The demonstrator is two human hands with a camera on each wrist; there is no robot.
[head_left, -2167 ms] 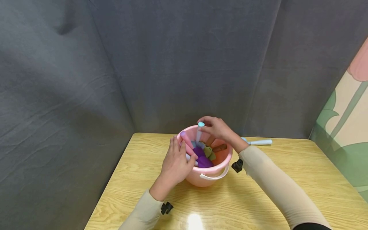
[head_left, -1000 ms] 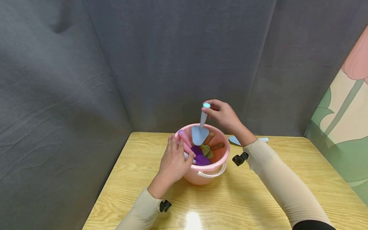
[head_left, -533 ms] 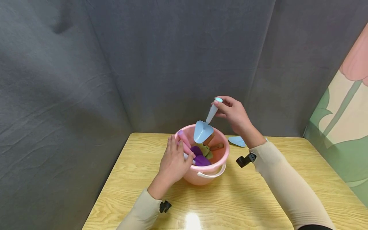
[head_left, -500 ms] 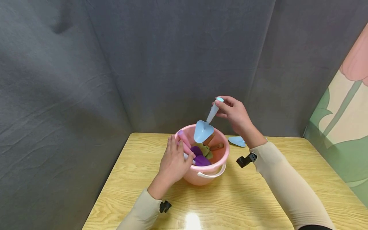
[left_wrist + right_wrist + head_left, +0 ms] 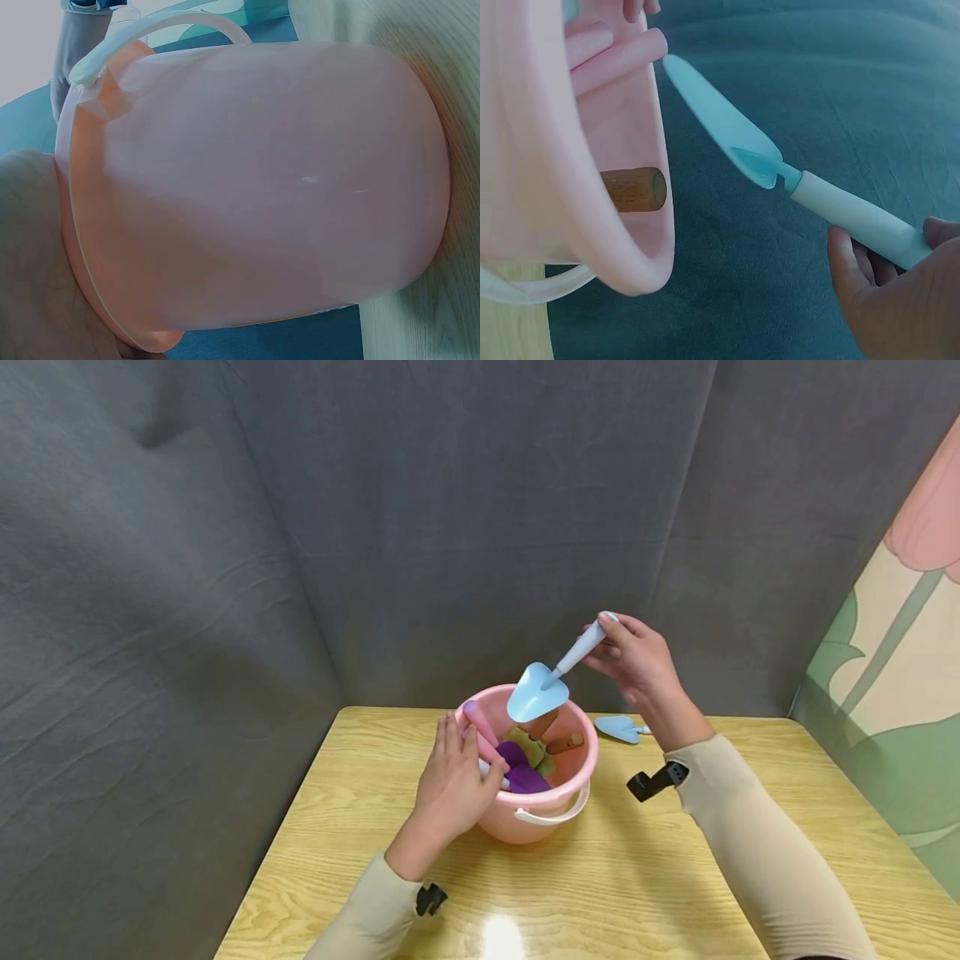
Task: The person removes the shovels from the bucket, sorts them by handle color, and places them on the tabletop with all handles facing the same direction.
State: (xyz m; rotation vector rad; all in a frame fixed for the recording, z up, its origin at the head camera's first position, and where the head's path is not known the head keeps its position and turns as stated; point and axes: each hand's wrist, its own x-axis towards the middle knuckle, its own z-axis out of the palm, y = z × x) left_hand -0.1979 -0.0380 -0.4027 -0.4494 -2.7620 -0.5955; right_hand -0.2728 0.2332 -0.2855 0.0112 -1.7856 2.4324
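Observation:
A light blue hand trowel with a pale handle hangs tilted over the far rim of a pink bucket. My right hand pinches the end of its handle; in the right wrist view the trowel points away from that hand. My left hand rests on the bucket's left rim with fingers extended, thumb reaching over the edge near a white handle. Inside the bucket lie pink-handled tools with purple heads, and brown-handled tools with olive-green heads.
Another light blue trowel lies on the wooden table, behind the bucket on the right. The bucket's white carrying handle hangs down in front. Grey cloth stands behind the table's far edge.
My right hand has drawn the trowel up out of the bucket, then moved right, tilting it flatter. The left hand has stayed on the rim.

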